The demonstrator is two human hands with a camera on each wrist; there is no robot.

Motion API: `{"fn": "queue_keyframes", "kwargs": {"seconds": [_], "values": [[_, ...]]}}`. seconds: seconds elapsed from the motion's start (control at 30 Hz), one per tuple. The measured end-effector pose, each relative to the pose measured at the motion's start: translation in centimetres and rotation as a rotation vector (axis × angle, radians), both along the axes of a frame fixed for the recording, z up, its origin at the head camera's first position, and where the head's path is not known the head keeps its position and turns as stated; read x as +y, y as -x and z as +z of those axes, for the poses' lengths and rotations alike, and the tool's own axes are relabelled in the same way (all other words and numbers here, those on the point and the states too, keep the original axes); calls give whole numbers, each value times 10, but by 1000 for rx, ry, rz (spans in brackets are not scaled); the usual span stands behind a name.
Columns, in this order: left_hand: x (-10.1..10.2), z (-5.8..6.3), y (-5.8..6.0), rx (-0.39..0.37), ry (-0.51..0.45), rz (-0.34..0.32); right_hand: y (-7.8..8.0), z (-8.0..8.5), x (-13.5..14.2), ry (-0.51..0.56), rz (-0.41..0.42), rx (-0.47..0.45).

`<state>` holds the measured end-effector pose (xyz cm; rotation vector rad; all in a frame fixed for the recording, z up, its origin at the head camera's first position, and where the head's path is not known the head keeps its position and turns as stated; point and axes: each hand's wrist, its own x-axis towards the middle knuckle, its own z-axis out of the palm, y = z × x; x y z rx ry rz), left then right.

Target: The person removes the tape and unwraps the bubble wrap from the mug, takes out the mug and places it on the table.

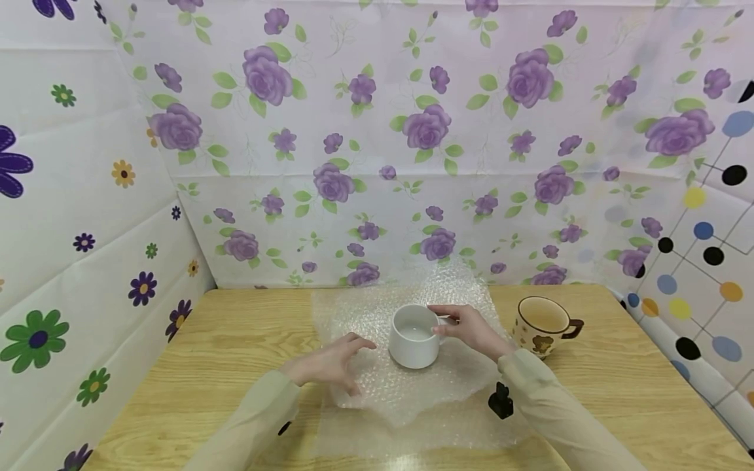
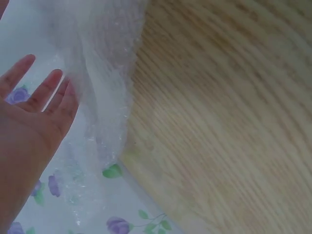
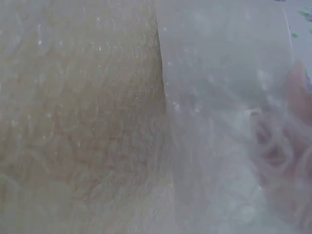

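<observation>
A white mug point(image 1: 414, 340) stands upright on a sheet of bubble wrap point(image 1: 377, 386) near the middle of the table. From the right side, my right hand point(image 1: 474, 330) grips it by the handle, which the fingers partly cover. In the right wrist view, bubble wrap point(image 3: 87, 122) fills much of the picture and blurs the mug point(image 3: 214, 170) and the fingers behind it. My left hand point(image 1: 332, 361) is left of the mug, apart from it, with fingers spread. The left wrist view has these loose fingers beside the wrap's edge point(image 2: 105, 97); whether they touch it I cannot tell.
A cream mug point(image 1: 538, 330) with a brown handle and a printed picture stands to the right, close to my right forearm. The wooden table point(image 1: 253, 333) ends at a flowered cloth point(image 1: 330, 216) behind. A black wrist device point(image 1: 501, 401) sits by the right sleeve.
</observation>
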<state>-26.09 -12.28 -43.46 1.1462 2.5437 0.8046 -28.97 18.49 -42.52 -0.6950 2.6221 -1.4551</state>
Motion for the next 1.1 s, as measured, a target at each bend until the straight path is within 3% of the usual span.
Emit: {"fn": "queue_keyframes", "kwargs": {"seconds": [0.33,0.57,0.73,1.1], "values": [[-5,-12,0,-89,3,56,1,-1,-1,-17,-20,2],[-6,-15,0,-146,-14,71,2,1,1,-15,22,4],[-8,-16,1,-152,-49,72,3,3,3,-10,51,-9],[-12,-21,4,-172,-78,92,1,4,4,-16,2,-43]]}}
